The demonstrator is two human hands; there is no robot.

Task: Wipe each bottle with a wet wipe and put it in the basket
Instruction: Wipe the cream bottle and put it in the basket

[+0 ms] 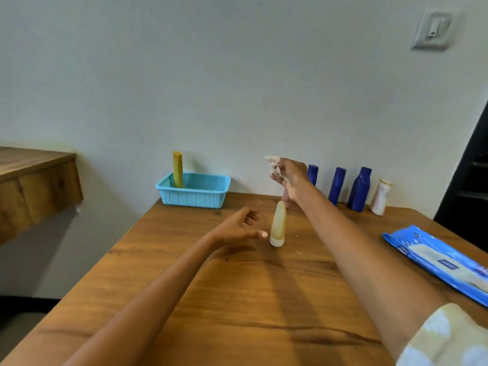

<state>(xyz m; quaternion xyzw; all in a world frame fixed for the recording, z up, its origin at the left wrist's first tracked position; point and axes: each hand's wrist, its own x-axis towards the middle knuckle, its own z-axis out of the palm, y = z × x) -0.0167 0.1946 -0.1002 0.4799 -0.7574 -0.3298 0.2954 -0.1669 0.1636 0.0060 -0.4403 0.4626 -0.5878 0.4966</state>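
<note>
A pale yellow tube bottle (pixel 278 225) stands cap-down in the middle of the wooden table (pixel 237 299). My left hand (pixel 241 228) is just left of it, fingers spread and holding nothing. My right hand (pixel 289 175) is raised behind the bottle and pinches a crumpled white wet wipe (pixel 273 163). A light blue basket (pixel 194 191) at the back left holds one upright yellow bottle (pixel 177 169). Three dark blue bottles (pixel 359 190) and a white bottle (pixel 380 196) stand along the wall at the back right.
A blue wet wipe pack (pixel 438 262) lies at the table's right edge. A wooden shelf (pixel 34 180) juts from the wall on the left. A dark cabinet (pixel 470 180) stands at the far right.
</note>
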